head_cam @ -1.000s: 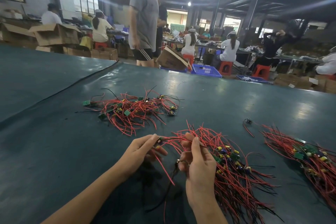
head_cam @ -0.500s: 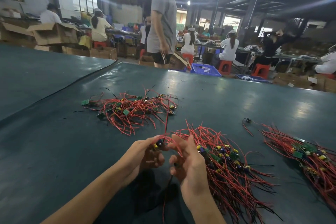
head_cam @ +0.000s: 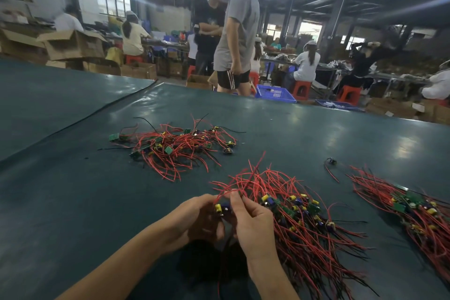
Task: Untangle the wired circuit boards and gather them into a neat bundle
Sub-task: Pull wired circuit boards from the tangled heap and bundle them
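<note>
Though spread apart along a taut lead a second ago, now works with both hands close together at the left edge of the middle bundle (head_cam: 304, 221). Cradles one small circuit board (head_cam: 220, 207) in the curled fingers of the left hand (head_cam: 194, 221); pinches its red wire (head_cam: 229, 191) with the right hand (head_cam: 253, 224), just above. Suggests a board drawn free and straightened, ready to be laid into that bundle. Leaves the tangled pile (head_cam: 175, 146), beyond and left of the bundle, unsorted, and the second sorted bundle (head_cam: 418, 209), well to its right, alone.
</note>
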A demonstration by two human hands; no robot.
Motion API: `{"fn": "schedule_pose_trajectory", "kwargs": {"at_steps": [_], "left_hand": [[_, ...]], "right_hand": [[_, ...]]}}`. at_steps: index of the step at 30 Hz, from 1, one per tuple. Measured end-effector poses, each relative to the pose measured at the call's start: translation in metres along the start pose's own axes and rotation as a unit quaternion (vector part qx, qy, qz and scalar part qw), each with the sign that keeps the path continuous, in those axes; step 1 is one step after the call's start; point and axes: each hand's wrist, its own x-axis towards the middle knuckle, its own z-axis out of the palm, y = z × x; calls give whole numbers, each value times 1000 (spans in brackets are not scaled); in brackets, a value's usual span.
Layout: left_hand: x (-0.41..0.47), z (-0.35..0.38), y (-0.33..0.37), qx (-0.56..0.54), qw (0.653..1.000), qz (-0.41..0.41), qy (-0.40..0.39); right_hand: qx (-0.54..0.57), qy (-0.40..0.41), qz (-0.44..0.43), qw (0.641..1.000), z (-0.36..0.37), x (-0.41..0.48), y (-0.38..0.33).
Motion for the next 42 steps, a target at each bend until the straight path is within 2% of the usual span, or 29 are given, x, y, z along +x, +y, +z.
{"fn": "schedule_pose_trajectory", "kwargs": {"at_steps": [3, 7, 14, 18, 23, 28, 42], "left_hand": [[0, -4, 0, -31, 999, -11, -14], [1, -6, -3, -3, 999, 9, -51], [2, -2, -5, 84, 986, 144, 11], [1, 5, -4, 124, 970, 201, 63], [3, 6, -1, 76, 972, 189, 113], [3, 10, -2, 79, 967, 208, 121], [2, 6, 1, 74, 971, 184, 133]], "right_hand": [[-7, 37, -3, 999, 0, 2, 2], [3, 63, 10, 998, -2, 3, 1], [-7, 81, 43, 996, -2, 10, 0], [-28, 49, 11, 998, -5, 5, 2], [-59, 35, -19, 997, -8, 4, 3], [-79, 33, -29, 996, -8, 3, 2], [-93, 26, -42, 994, -7, 3, 2]]}}
